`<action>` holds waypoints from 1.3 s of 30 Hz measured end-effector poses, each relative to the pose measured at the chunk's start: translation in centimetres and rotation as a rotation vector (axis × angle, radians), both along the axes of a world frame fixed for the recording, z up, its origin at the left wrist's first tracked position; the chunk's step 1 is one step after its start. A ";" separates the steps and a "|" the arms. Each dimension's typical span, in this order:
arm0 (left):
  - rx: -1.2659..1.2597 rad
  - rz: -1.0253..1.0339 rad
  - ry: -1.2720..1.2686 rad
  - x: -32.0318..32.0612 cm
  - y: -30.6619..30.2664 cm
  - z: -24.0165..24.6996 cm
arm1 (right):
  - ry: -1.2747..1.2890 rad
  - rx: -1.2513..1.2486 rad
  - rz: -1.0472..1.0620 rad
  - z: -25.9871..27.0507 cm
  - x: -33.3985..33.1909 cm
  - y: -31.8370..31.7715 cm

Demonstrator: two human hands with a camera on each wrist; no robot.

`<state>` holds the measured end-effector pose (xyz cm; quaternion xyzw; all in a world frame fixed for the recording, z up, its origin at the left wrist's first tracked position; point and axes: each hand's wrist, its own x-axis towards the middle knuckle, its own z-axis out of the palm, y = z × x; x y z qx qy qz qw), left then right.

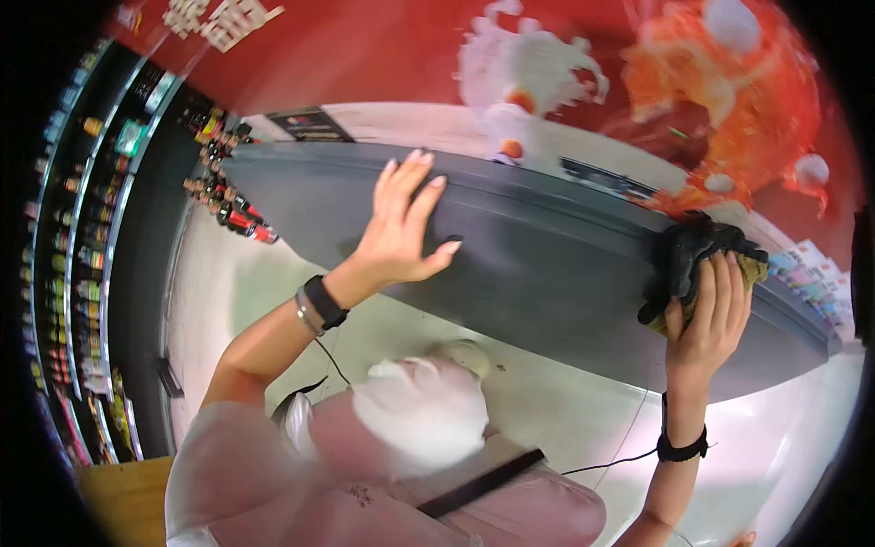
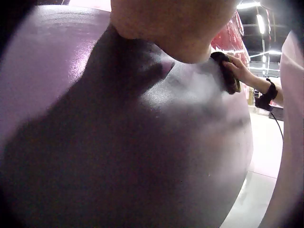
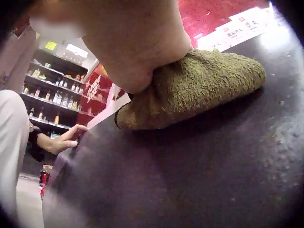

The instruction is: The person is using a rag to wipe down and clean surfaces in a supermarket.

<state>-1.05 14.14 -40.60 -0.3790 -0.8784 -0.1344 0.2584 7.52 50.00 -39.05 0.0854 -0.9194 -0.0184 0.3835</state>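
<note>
A cloth (image 1: 688, 260), black on one side and a fuzzy olive green on the other, lies bunched on a dark grey panel (image 1: 547, 264). My right hand (image 1: 715, 310) grips it near the panel's right end, fingers laid over the top and thumb at its near edge. In the right wrist view the fuzzy cloth (image 3: 213, 78) sits against the glossy dark surface, hiding most of the fingers. My left hand (image 1: 397, 223) is spread with nothing in it, over the left part of the panel, fingertips right at its far ledge.
Behind the panel rises a red printed wall (image 1: 383, 64). Small bottles with red labels (image 1: 241, 219) stand at its left end. Stocked shelves (image 1: 87, 264) line the far left. Printed cards (image 1: 811, 273) are on the right. A thin black cable (image 1: 611, 463) hangs near my right wrist.
</note>
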 end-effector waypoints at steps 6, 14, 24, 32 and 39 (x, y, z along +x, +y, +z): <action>0.122 -0.106 -0.078 0.7 -0.9 1.4 | -0.055 0.045 0.072 0.7 -0.9 -5.8; 0.289 -0.180 -0.007 2.2 -6.2 1.3 | -0.098 0.175 0.205 2.8 -4.6 -17.0; 0.364 0.063 -0.018 2.0 -14.9 1.3 | -0.128 0.184 0.430 2.5 -10.1 -33.0; 0.373 0.337 -0.042 1.8 -21.8 0.4 | -0.103 0.234 0.488 2.2 -13.1 -42.3; 0.377 0.512 -0.113 2.9 -26.9 1.1 | -0.144 0.357 0.455 2.1 -15.0 -50.9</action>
